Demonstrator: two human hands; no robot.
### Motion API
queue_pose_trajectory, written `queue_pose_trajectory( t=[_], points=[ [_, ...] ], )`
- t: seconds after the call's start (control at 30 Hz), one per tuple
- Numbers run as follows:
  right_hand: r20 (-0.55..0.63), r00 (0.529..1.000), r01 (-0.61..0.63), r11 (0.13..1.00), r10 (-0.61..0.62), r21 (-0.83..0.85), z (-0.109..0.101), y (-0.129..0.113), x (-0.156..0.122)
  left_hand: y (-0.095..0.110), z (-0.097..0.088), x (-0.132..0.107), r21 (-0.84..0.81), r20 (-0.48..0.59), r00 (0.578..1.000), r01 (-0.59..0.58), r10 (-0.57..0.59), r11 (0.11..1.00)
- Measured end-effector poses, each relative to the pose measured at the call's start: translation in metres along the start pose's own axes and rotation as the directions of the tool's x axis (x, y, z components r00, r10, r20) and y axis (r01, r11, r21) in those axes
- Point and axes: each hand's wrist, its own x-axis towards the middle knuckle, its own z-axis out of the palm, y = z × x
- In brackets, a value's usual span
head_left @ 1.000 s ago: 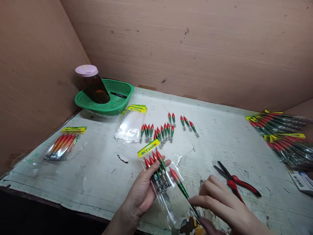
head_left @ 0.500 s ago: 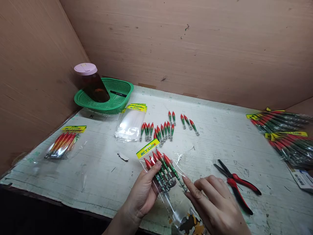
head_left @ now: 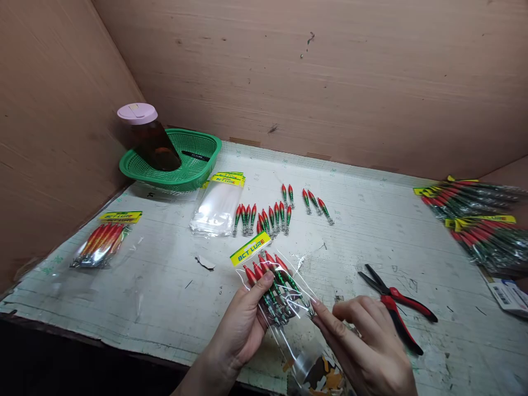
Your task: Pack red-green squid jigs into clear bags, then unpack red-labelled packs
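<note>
My left hand (head_left: 247, 313) grips a clear plastic bag with a yellow BCT LURE header (head_left: 249, 248), its thumb pressed over the front. Inside are several red-and-green squid lures (head_left: 270, 283), red ends toward the header and hooks toward me. My right hand (head_left: 367, 335) has its index fingertip at the bag's right edge, beside the hooks of the rightmost lure (head_left: 292, 278); its thumb is hidden. Beyond the bag, several loose squid lures (head_left: 274, 217) lie in a row, with more lures (head_left: 317, 203) to their right.
A stack of clear bags (head_left: 218, 206) lies behind left, near a green basket (head_left: 193, 176) holding a lidded bottle (head_left: 154, 146). Packed orange lures (head_left: 103, 242) are at left. Red-handled pliers (head_left: 391, 300) lie right of my hand; packed lures (head_left: 487, 236) sit far right.
The rightmost lure sits slightly closer to the others, and the clear film now stretches more visibly over it toward my right fingertips. Both hands stay nearly in place.
</note>
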Motion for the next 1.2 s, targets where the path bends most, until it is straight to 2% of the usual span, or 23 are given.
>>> queue_pose_trajectory(
  t=[0.1,0.17,0.27,0.33,0.43,0.5,0.6,0.73,0.8,0.9,1.03,1.13,1.2],
  points=[
    [-0.019,1.000,0.007,0.999,-0.008,-0.050,-0.001,-0.002,0.002,0.000,0.002,-0.001,0.014,-0.017,1.000,0.002,-0.001,1.000],
    [-0.014,1.000,-0.012,1.000,0.012,-0.019,-0.001,-0.003,0.002,0.000,0.003,-0.002,0.028,-0.011,1.000,0.008,-0.008,1.000],
    [-0.067,0.997,-0.029,0.999,0.032,0.044,-0.001,-0.004,0.001,-0.002,0.002,-0.003,0.056,-0.002,1.000,0.011,-0.011,0.998],
    [-0.080,0.994,-0.066,0.994,0.073,0.084,0.000,-0.004,-0.001,-0.003,0.002,-0.003,0.078,0.009,1.000,0.018,-0.019,0.997],
    [-0.039,0.983,-0.174,0.975,0.181,0.140,0.000,-0.003,-0.006,-0.006,0.001,-0.003,0.115,0.042,0.999,0.021,-0.026,0.993],
    [-0.022,0.979,-0.198,0.965,0.205,0.174,0.000,0.000,-0.009,-0.009,0.000,-0.001,0.147,0.072,0.997,0.018,-0.029,0.989],
    [0.028,0.988,-0.152,0.960,0.150,0.235,0.003,0.006,-0.016,-0.013,0.000,0.008,0.239,0.133,0.986,0.066,-0.100,0.969],
    [0.100,0.985,-0.160,0.966,0.143,0.201,0.014,0.018,-0.029,-0.017,0.004,0.035,0.386,0.223,0.937,0.168,-0.269,0.907],
    [0.115,0.981,-0.175,0.969,0.156,0.175,0.022,0.023,-0.035,-0.018,0.008,0.048,0.432,0.214,0.916,0.222,-0.339,0.874],
    [0.093,0.977,-0.207,0.963,0.193,0.171,0.032,0.026,-0.043,-0.016,0.008,0.056,0.477,0.188,0.906,0.253,-0.379,0.841],
    [0.082,0.961,-0.273,0.947,0.263,0.169,0.041,0.025,-0.049,-0.015,-0.013,0.042,0.608,0.224,0.906,0.157,-0.358,0.778],
    [0.141,0.950,-0.298,0.944,0.279,0.141,0.046,0.022,-0.050,-0.022,-0.032,0.029,0.684,0.235,0.941,0.017,-0.243,0.729],
    [0.163,0.947,-0.299,0.947,0.278,0.121,0.050,0.021,-0.048,-0.029,-0.038,0.024,0.715,0.224,0.962,-0.054,-0.155,0.697]
  ],
)
